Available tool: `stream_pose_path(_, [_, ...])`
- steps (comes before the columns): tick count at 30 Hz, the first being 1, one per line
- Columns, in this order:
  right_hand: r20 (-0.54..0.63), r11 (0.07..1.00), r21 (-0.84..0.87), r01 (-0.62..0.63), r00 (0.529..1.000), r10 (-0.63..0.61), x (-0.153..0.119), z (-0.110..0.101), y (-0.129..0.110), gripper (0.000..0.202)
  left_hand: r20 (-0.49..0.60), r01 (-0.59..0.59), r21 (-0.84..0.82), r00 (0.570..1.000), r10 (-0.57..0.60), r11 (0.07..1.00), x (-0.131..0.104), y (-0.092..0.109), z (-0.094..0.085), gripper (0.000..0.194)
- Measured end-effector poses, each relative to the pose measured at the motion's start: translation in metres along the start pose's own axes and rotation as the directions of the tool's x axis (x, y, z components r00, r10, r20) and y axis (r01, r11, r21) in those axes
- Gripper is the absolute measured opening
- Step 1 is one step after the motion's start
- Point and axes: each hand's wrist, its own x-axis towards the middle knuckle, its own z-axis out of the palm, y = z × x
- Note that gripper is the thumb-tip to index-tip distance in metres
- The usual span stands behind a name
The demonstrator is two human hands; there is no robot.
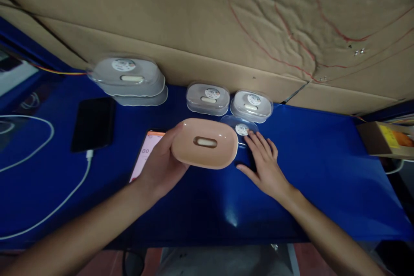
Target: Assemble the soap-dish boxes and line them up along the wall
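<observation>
Your left hand (pixel 164 166) pinches the peach container (pixel 223 138) at center. Your right hand (pixel 265 164), fingers spread, touches the clear lid (pixel 234 124).

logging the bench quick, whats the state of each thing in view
peach container: uncovered, held up
left grip: closed on peach container
loose clear lid: off, lying flat
right grip: open, fingertips at lid
grey stack: lidded on top
middle grey container: lidded
right grey container: lidded
phone: screen lit
dark device: cable plugged in
</observation>
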Motion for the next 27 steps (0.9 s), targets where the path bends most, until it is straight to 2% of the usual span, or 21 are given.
stream_pose_path(3, [-0.044,0.999,0.043,0.022,0.999,-0.02,-0.002,-0.002,0.001,0.076,-0.004,0.022,0.001,1.0,-0.021,1.0,-0.002,0.001,-0.001,0.017])
stream_pose_path(6, [-0.085,0.969,0.242,0.054,0.996,-0.034,-0.005,-0.007,-0.002,0.08,0.074,0.048,0.073,0.996,-0.053,0.996,-0.006,-0.005,-0.005,0.023])
stream_pose_path(10, [-0.09,0.796,0.605,0.024,0.995,0.039,-0.008,-0.009,-0.012,0.078,0.318,0.004,0.186,0.946,-0.064,0.983,-0.009,-0.016,-0.014,0.043])
stream_pose_path(13, [-0.075,0.677,0.736,-0.011,0.992,0.098,-0.006,-0.009,-0.019,0.068,0.38,-0.011,0.243,0.921,-0.085,0.97,-0.009,-0.019,-0.019,0.051])
stream_pose_path(16, [-0.085,0.636,0.771,-0.02,0.987,0.134,-0.005,-0.011,-0.023,0.059,0.419,-0.009,0.275,0.901,-0.111,0.962,-0.009,-0.019,-0.022,0.058])
stream_pose_path(20, [-0.096,0.659,0.752,-0.017,0.986,0.135,-0.007,-0.014,-0.021,0.051,0.431,0.034,0.31,0.886,-0.172,0.95,-0.009,-0.018,-0.022,0.062])
stream_pose_path(22, [-0.102,0.723,0.691,-0.01,0.989,0.112,-0.008,-0.016,-0.015,0.051,0.401,0.077,0.277,0.897,-0.188,0.958,-0.009,-0.017,-0.02,0.059])
stream_pose_path(25, [-0.128,0.879,0.477,0.011,0.99,0.057,-0.006,-0.017,-0.004,0.051,0.26,0.128,0.139,0.952,-0.161,0.982,-0.006,-0.012,-0.015,0.034])
stream_pose_path(27, [-0.093,0.959,0.282,0.021,0.996,0.006,-0.002,-0.015,0.003,0.058,0.145,0.099,0.021,0.984,-0.101,0.995,-0.002,-0.006,-0.011,0.024])
